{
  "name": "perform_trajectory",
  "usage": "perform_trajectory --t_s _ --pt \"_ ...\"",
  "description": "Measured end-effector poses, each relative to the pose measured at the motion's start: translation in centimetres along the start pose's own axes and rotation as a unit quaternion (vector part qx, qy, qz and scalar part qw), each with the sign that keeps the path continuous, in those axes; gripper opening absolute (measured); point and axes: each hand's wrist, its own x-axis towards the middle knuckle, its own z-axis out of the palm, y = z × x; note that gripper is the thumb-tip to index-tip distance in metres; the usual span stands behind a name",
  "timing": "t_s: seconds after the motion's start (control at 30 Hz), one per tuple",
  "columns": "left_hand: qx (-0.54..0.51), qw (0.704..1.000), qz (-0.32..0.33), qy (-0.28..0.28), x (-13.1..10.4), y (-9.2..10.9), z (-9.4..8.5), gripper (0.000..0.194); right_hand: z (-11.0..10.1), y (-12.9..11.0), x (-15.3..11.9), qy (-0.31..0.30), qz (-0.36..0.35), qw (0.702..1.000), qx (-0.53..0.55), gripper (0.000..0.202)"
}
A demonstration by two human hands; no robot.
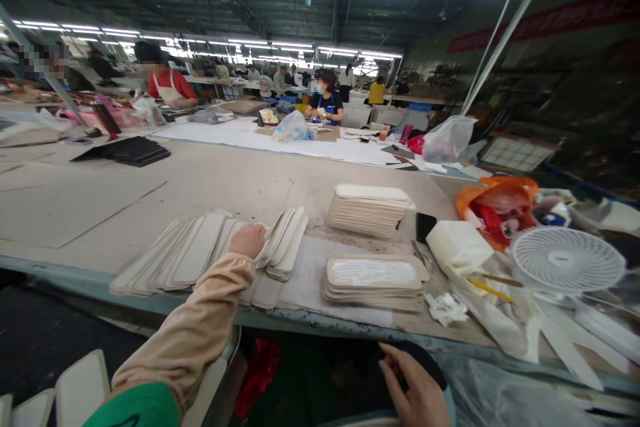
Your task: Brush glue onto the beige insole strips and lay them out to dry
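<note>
My left hand (pixel 249 241), in a beige sleeve, is on the fanned row of off-white rounded panels (pixel 200 247) near the table's front edge. Its fingers are curled against the panels, and their tips are hidden, so what they grip does not show. Just right of it leans a smaller bunch of panels (pixel 287 243). My right hand (pixel 413 383) is low, below the table edge, with fingers apart and nothing in them. Further right lie a neat stack of panels (pixel 367 210) and, nearer, a stack with a white-smeared top (pixel 373 273).
At right are a black phone (pixel 425 227), scissors (pixel 420 253), a white block-shaped container (pixel 460 243), crumpled tissue (pixel 447 309), a white fan (pixel 567 259) and an orange bag (pixel 495 207). Black sheets (pixel 133 150) lie back left. People work across the table.
</note>
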Motion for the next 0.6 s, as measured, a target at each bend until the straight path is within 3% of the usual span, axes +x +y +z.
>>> perform_trajectory --t_s 0.13,0.23,0.3,0.33,0.43,0.53,0.6 --pt "-0.013 0.999 -0.024 0.032 -0.1 -0.7 -1.8 0.038 0.2 0.4 -0.2 -0.006 0.025 1.000 0.012 0.028" --pt "-0.077 0.987 -0.021 0.141 -1.8 -0.7 -4.1 0.036 0.2 0.3 -0.2 -0.014 0.097 0.993 0.066 0.029" --pt "-0.178 0.959 0.009 0.218 -4.1 -0.1 -5.4 0.031 0.0 -0.1 0.2 -0.004 0.169 0.975 0.146 0.034" --pt "-0.231 0.947 0.025 0.221 -5.5 0.4 -5.9 0.029 -0.2 -0.4 0.6 0.007 0.207 0.958 0.199 0.039" --pt "-0.380 0.918 0.068 0.093 -10.4 2.9 -5.5 0.028 -0.9 -1.7 2.1 0.026 0.287 0.880 0.377 0.064" --pt "-0.476 0.870 0.112 -0.063 -15.2 6.3 -3.1 0.031 -1.4 -3.2 3.6 -0.009 0.312 0.800 0.513 0.084" --pt "-0.514 0.840 0.115 -0.131 -17.7 8.3 -1.0 0.033 -1.4 -4.0 4.1 -0.034 0.324 0.767 0.552 0.081"
